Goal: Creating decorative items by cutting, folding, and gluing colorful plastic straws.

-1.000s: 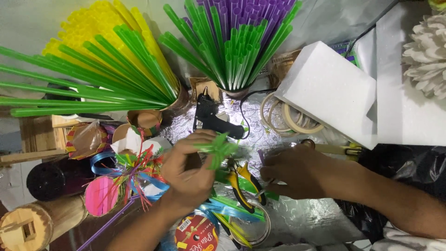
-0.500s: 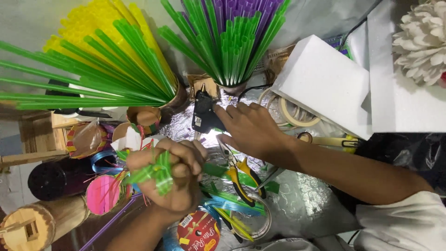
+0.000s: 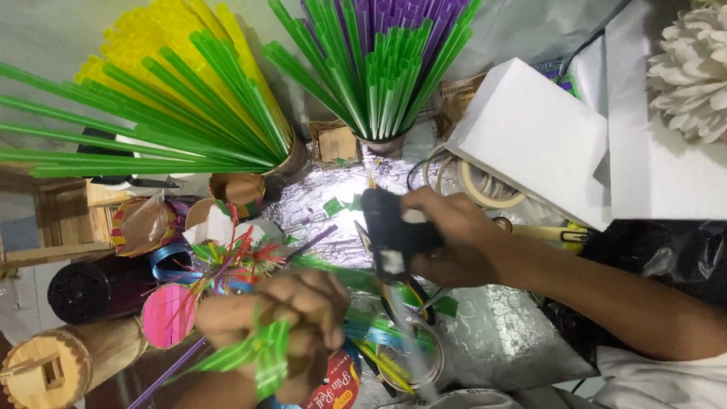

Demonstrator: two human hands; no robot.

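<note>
My left hand [image 3: 284, 322] is closed around a small bundle of cut green straw pieces [image 3: 257, 356], low in the view above a round red-printed lid [image 3: 337, 386]. My right hand [image 3: 454, 238] grips a black glue gun [image 3: 394, 231] and holds it over the silver foil sheet [image 3: 485, 333], its nozzle pointing away from me. The two hands are a short way apart. Scissors with yellow-green handles [image 3: 394, 356] lie on the foil under the glue gun.
Cups of long green, yellow and purple straws [image 3: 227, 113] fan out at the back. White foam blocks [image 3: 530, 136] and tape rolls [image 3: 477, 185] sit at the right, a white paper flower [image 3: 693, 68] in the corner. Ribbon, paper cups and wooden pieces [image 3: 53, 367] crowd the left.
My right hand reached to the glue gun, took hold of it and lifted it toward me. My left hand moved down and left with the green straw bundle.
</note>
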